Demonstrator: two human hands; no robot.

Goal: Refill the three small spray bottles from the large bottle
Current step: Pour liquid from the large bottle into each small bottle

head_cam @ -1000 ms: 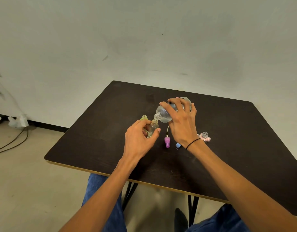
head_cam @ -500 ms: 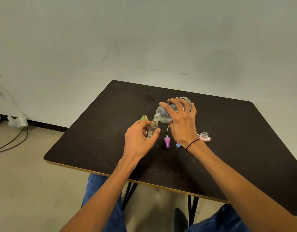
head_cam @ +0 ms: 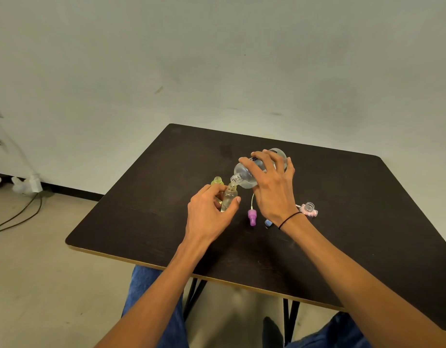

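No legible text anywhere. The large bottle [head_cam: 244, 175], tipped in the right hand [head_cam: 273, 190], carries a dark label patch between the fingers; marks on it are too blurred and covered to read. The clear small bottle [head_cam: 229, 198] in the left hand [head_cam: 209, 214] shows no print.

Dark table [head_cam: 367, 222], floor cables [head_cam: 16, 217], plug [head_cam: 36, 183].
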